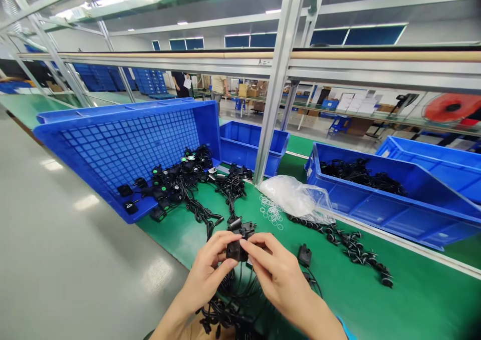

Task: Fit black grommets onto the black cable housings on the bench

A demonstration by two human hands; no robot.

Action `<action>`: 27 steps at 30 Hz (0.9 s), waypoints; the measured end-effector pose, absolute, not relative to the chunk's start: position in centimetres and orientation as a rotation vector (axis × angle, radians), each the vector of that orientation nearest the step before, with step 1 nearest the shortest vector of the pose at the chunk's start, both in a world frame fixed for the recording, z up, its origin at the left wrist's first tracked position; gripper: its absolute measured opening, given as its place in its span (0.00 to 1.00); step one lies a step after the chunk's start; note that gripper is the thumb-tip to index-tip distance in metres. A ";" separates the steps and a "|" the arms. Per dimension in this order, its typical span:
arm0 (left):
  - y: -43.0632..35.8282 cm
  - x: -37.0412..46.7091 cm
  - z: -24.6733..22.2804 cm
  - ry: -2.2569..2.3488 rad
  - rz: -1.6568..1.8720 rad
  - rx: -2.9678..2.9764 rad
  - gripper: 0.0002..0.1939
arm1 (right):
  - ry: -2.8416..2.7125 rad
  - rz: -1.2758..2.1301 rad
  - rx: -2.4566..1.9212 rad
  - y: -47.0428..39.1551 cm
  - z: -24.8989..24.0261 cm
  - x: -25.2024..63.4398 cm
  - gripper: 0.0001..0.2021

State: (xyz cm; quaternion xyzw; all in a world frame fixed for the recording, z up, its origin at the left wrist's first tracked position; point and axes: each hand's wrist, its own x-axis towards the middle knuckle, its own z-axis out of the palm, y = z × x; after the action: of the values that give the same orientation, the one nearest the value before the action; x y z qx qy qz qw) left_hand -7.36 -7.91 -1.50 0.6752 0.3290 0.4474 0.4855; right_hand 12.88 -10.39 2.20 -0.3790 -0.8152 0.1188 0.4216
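A small black box-shaped device is held up in front of me. My left hand grips its left side between thumb and fingers. The thumb and fingers of my right hand close on its right edge and top, hiding part of it. Just behind it are more black devices on the green table. Tangled black cables hang and lie below my hands. Right of my right hand sits another black device with a cable.
A tilted blue crate at left holds black devices with cables. White rings lie near a clear plastic bag. Black disc-like parts trail to the right. A metal post stands before blue bins.
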 end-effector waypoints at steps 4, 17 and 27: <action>-8.1 -7.2 -1.6 0.804 1.089 1.619 0.16 | -1.963 0.260 -0.959 -10.4 1.9 12.9 0.14; -8.3 -7.0 -1.9 0.882 1.076 1.717 0.16 | -2.069 -0.015 -1.157 -9.4 2.0 13.1 0.20; -8.1 -6.4 -1.2 0.949 1.062 1.893 0.15 | -2.124 0.068 -1.316 -9.2 1.4 13.5 0.23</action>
State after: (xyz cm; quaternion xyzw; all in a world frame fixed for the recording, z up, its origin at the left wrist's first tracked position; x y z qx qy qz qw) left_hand -6.39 -8.08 -1.24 0.7401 0.3710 0.4154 0.3769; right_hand 13.47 -9.20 1.44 -0.4997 -0.8064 0.0258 0.3153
